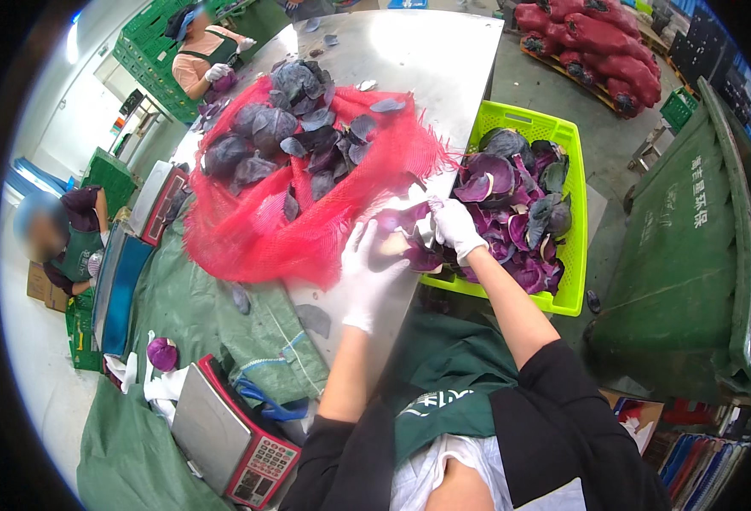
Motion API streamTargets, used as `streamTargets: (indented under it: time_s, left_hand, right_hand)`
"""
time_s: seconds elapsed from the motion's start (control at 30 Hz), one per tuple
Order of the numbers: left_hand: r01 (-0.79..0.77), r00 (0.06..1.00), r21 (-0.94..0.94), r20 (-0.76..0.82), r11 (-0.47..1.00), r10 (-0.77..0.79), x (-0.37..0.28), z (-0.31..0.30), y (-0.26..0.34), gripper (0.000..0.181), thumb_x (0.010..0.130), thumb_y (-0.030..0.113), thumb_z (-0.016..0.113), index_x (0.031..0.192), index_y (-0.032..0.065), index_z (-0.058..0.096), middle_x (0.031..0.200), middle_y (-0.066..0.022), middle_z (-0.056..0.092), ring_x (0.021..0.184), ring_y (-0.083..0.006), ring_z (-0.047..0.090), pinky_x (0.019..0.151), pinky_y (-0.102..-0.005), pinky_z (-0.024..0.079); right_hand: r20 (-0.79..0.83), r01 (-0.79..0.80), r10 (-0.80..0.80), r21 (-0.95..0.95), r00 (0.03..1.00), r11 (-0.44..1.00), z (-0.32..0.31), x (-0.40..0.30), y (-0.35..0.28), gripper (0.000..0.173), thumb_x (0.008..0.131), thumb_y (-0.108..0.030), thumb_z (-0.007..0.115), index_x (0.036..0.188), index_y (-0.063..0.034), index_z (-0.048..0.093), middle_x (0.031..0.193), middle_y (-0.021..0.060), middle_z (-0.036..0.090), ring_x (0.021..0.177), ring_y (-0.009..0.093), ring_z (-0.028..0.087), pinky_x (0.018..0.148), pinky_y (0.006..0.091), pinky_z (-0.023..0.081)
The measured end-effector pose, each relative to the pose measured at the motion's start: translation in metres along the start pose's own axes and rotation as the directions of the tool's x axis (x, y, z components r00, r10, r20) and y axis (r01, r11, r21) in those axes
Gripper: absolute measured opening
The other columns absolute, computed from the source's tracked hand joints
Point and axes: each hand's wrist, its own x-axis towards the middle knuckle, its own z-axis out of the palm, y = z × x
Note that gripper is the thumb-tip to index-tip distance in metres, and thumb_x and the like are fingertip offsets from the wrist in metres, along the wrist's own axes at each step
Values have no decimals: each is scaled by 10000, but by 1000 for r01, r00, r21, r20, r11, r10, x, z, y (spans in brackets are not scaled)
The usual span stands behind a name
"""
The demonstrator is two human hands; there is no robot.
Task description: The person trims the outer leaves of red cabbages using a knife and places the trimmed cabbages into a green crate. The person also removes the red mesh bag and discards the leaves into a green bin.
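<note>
My left hand (369,274), in a white glove, rests with spread fingers against a red cabbage (389,223) at the metal table's edge. On the cabbage's other side, my right hand (455,227), also gloved, has its fingers closed on purple outer leaves beside a pale cut stem. Motion blur softens the cabbage. Under and beside my right hand, a lime-green plastic crate (576,211) holds many torn purple leaves (487,179). Beyond my left hand lies a red mesh sack (260,236), spread out with several dark whole cabbages (273,131) and loose leaves on it.
A metal table (439,57) stretches ahead. At lower left are a red scale (222,428), a small cabbage (162,354) and green tarpaulin (203,300). A large green bin (682,255) stands right, filled red sacks (605,45) beyond. Two co-workers (206,54) stand on the left side.
</note>
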Motion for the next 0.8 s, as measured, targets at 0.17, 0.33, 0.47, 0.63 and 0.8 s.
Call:
streamTargets:
  time_s: [0.17,0.33,0.47,0.63,0.8]
  left_hand:
    - [99,994,-329,-9,939,-108,-6,2,-29,798,616,151,832,1311,28,461,1324,-159,448,1225,-281,451,1050,-364,350]
    - [37,992,-127,-112,991,-52,-10,1,-19,801,610,162,838,1306,31,464,1259,-157,474,1171,-285,475,1028,-372,367]
    - [45,992,63,-124,997,-37,-10,10,-1,810,597,216,839,1300,43,477,1262,-173,457,1185,-310,456,1026,-387,362]
    - [61,988,-10,-142,998,-62,-15,12,-7,824,596,197,840,1314,60,462,1280,-163,436,1200,-308,437,1032,-390,357]
    - [51,988,-203,-131,978,-79,-14,11,-31,837,634,139,826,1344,27,397,1309,-130,418,1219,-266,426,1034,-375,372]
  right_hand:
    - [-150,-469,459,-36,875,882,0,-5,23,468,938,-393,397,850,12,615,883,226,654,795,337,642,673,454,483]
    - [39,45,-35,-305,999,951,-21,-42,-67,437,965,-343,392,1176,25,502,865,219,637,741,361,616,618,437,497]
    - [-147,193,-227,-214,963,957,0,-62,-91,383,969,-368,382,1116,-77,584,865,201,637,662,358,606,586,435,492]
    - [-162,51,-62,-68,985,996,0,-43,-61,410,983,-357,321,1046,-90,625,861,192,650,734,356,626,653,455,489]
    - [79,-198,183,295,980,935,-17,-54,-93,562,871,-519,536,1071,3,595,791,175,658,588,265,643,630,370,504]
